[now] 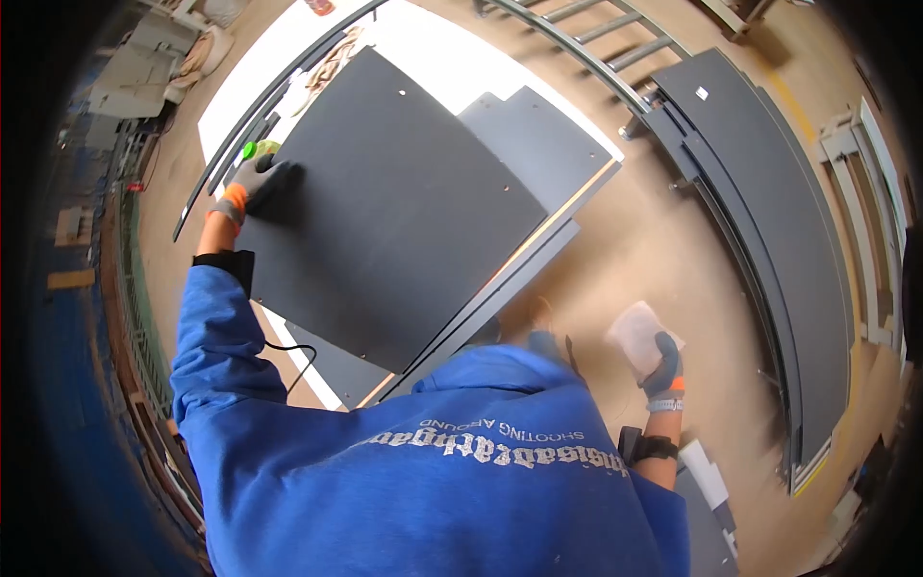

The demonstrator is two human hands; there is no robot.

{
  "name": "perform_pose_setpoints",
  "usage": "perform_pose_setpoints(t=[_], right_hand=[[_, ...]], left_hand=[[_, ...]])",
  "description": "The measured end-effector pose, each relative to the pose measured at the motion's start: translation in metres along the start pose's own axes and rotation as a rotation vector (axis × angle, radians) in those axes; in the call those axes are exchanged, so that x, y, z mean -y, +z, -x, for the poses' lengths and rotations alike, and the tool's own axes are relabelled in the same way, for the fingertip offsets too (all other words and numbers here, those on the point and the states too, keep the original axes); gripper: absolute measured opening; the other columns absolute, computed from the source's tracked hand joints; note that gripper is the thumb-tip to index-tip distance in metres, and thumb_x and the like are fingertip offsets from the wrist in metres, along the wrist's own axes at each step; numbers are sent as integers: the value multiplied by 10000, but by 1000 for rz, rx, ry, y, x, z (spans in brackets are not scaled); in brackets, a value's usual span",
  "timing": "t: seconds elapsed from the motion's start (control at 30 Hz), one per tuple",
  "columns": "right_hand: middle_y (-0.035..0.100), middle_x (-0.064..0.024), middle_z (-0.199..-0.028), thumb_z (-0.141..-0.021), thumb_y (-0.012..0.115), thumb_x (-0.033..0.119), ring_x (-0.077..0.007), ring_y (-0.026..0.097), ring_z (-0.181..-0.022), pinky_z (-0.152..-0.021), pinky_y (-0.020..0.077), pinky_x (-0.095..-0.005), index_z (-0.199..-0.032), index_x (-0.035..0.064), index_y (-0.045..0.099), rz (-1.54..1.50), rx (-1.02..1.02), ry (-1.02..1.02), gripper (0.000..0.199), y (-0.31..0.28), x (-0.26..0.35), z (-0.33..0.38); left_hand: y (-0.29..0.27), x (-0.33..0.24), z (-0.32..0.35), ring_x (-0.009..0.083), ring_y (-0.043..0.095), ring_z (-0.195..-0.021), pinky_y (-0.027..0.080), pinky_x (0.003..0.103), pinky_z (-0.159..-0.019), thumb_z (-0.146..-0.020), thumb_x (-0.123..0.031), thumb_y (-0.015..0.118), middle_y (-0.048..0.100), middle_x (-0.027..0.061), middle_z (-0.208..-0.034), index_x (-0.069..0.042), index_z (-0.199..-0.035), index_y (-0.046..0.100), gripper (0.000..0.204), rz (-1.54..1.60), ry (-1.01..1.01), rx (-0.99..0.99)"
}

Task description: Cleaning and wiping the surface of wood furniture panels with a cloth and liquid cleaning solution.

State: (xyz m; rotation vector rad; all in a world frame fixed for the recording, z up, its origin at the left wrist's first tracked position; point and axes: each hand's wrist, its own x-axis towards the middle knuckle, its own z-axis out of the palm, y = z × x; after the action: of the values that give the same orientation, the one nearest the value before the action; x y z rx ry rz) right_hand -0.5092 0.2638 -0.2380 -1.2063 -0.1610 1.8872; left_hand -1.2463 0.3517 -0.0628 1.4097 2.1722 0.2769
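My left hand (261, 185), in a grey glove with an orange cuff, is at the far left edge of a large dark grey panel (385, 202). Its fingers are curled against a bottle (268, 147) with a green cap, whose lower part the glove hides. Off to the right, over the floor, my right hand (665, 367) grips a pale, whitish cloth (642, 337) that hangs out in front of the fingers. The panel lies flat on a stack, with a smaller grey panel (534, 139) showing beyond its right side.
Long dark grey panels (769, 231) lie at the right, near a roller conveyor (606, 38). A crumpled tan cloth (332, 67) and narrow dark strips (255, 125) sit at the stack's far left. A black cable (306, 348) hangs by the near left edge.
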Motion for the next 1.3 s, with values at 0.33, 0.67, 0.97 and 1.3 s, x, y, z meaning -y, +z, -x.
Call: perform_pose_setpoints(t=[0.33,0.67,0.97,1.3], right_hand=[[528,-151,-1297,-870,540,224,-311,531,-1173,-1002,447,-441,-1341,-1,424,-106,-207,-175,535,38,2,64],[526,-164,-1307,-870,546,225,-324,545,-1164,-1001,451,-453,-1338,-11,427,-40,-210,-220,538,56,2,54],[550,-166,-1278,-874,561,216,-310,564,-1142,-982,472,-437,-1315,-17,451,-132,-123,-99,510,51,6,51],[525,-162,-1306,-868,551,234,-323,547,-1163,-971,477,-461,-1343,13,425,-225,-217,-176,539,19,-11,89]], left_hand=[[111,86,-117,245,637,-927,455,346,-835,-689,-683,648,690,136,-967,-35,-1047,678,740,-20,-121,-232],[104,78,-115,287,652,-932,455,375,-851,-825,-655,502,695,158,-966,-58,-1040,698,664,-82,-151,-306],[79,101,-154,390,590,-1069,436,433,-891,-869,-710,272,648,242,-1064,29,-1111,630,855,-350,-169,-197],[138,86,-111,393,549,-1134,412,422,-947,-855,-740,225,624,260,-1114,48,-1137,615,923,-238,-256,-232]])
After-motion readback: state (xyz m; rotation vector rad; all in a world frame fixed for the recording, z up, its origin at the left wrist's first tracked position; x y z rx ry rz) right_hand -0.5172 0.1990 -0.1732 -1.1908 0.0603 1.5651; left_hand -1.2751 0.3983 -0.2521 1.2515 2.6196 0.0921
